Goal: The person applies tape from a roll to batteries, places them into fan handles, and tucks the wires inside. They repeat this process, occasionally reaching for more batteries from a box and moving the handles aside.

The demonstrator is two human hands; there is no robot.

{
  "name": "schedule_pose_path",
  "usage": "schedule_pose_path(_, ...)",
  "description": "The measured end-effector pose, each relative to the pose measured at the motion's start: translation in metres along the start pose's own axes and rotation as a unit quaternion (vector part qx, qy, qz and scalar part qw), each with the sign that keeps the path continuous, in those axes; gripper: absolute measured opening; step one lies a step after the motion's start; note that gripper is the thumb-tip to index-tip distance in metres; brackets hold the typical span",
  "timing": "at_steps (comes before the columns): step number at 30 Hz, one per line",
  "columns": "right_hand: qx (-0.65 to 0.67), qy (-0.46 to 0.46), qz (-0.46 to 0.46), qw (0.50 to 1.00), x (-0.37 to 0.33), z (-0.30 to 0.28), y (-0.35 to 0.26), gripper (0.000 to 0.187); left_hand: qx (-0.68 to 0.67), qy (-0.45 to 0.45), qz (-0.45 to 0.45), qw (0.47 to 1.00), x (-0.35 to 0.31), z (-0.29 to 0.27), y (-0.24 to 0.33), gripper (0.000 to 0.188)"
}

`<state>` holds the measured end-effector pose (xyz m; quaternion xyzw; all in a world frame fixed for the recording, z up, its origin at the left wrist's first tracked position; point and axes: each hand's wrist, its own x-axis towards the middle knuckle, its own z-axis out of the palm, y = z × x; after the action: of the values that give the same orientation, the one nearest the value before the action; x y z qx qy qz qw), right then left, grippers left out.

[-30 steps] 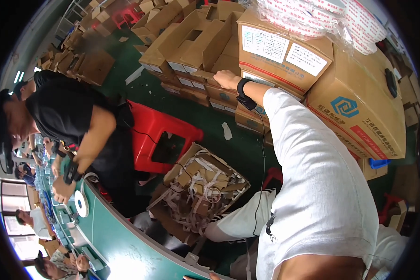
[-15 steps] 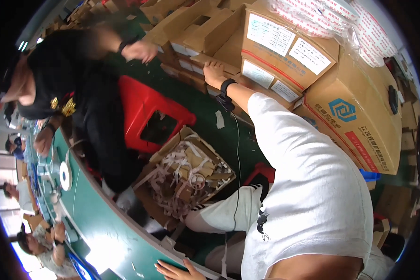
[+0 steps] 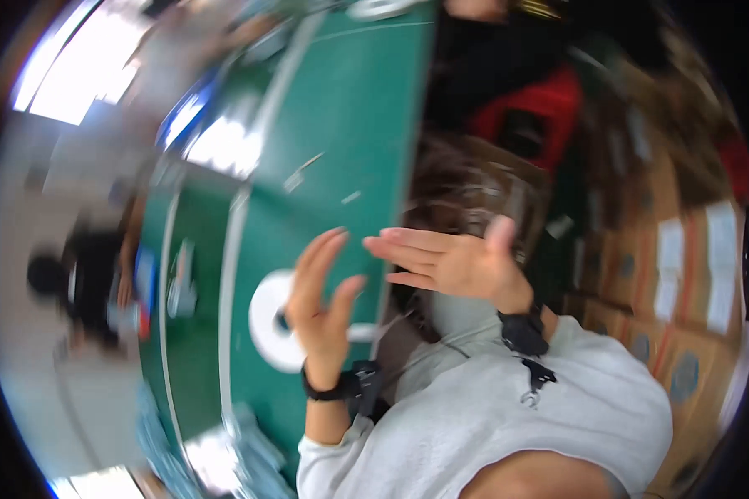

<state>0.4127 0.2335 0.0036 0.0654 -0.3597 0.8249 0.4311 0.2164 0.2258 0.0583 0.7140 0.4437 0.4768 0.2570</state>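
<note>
My left hand (image 3: 318,312) is raised over the edge of the green table (image 3: 341,116), fingers apart and holding nothing. Facing it, my right hand (image 3: 466,259) has its fingers stretched out and its thumb spread, also without anything in it. A small gap separates the fingertips of the two hands. Behind my left hand, a flat white roll (image 3: 265,326) lies on the tabletop, partly covered by the fingers, with a white strip reaching toward the table edge. Each wrist wears a black band.
Beyond my right hand, an open carton with pale scraps (image 3: 512,179) stands near a red stool (image 3: 553,108). Stacked cardboard boxes (image 3: 682,366) line the right. A person in black (image 3: 91,274) is across the table at the left. Motion blurs much of the view.
The view has swung from the box stack to the table. My right hand has left the cardboard boxes, and my left hand has risen from the tabletop; both now hover close together.
</note>
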Motion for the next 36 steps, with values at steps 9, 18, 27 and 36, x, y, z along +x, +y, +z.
schedule_pose_path(9, -0.021, -0.106, 0.205, 0.973, 0.004, 0.114, 0.161, 0.121, -0.009, 0.163, -0.081, 0.983, -0.174, -0.121, 0.022, 0.015)
schedule_pose_path(18, -0.140, -0.145, 0.299, 0.933, 0.033, 0.146, 0.305, 0.096, 0.071, 0.279, -0.120, 0.950, -0.293, -0.201, -0.025, 0.015)
schedule_pose_path(27, -0.196, -0.110, 0.341, 0.913, 0.040, 0.164, 0.307, 0.106, 0.095, 0.327, -0.097, 0.935, -0.297, -0.201, -0.030, 0.009)
schedule_pose_path(36, -0.236, -0.061, 0.374, 0.895, 0.046, 0.170, 0.317, 0.119, 0.112, 0.349, -0.122, 0.922, -0.308, -0.211, -0.034, 0.007)
